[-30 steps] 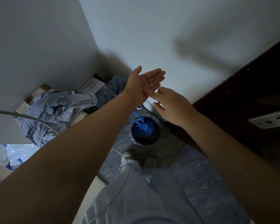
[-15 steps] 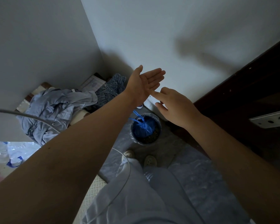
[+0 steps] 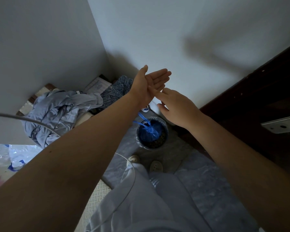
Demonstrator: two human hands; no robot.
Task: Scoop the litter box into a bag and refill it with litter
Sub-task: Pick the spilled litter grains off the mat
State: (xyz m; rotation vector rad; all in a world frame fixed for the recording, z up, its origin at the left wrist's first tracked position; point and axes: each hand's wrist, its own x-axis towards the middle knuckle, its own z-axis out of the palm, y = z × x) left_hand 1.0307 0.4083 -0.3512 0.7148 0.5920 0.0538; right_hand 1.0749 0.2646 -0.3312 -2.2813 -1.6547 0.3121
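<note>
The blue bag (image 3: 149,133) sat knotted in the round tub (image 3: 166,131) on the floor, with dark granules at its five o'clock. I judged the scooping and bagging done, but whether the refill was, I couldn't tell. Above, at twelve o'clock, my left hand (image 3: 151,84) lay palm-up, my right hand (image 3: 176,106) touching it with straight fingers. Each grip was apart, holding nothing.

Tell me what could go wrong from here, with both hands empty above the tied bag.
The blue bag sits in the round bin with loose granules beside it; lifting by its thin ties may tear or spill. The white cable loops by the legs and could snag. The plastic sheet underfoot may slip.
</note>
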